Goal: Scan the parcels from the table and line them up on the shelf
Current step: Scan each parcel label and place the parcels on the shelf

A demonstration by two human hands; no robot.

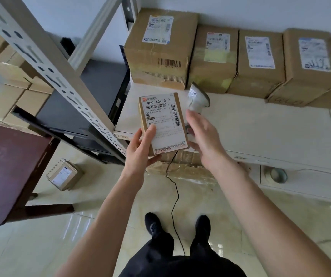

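My left hand (140, 148) grips a small brown parcel (163, 118) from below, thumb on its white shipping label, barcode side facing up. My right hand (202, 136) holds the handle of a white barcode scanner (197, 98), whose head sits just right of the parcel's top edge. The scanner's black cable (173, 198) hangs down to the floor. Both hands are above the front edge of the white shelf board (260, 128). Several labelled cardboard parcels (212, 60) stand in a row along the wall at the back of that shelf.
A grey perforated shelf upright (60, 80) slants across the left. A dark wooden table (7, 166) stands at the left, with a small parcel (63, 174) on the floor beside it. More boxes (11, 92) are stacked far left. A tape roll (278, 174) lies on the lower shelf.
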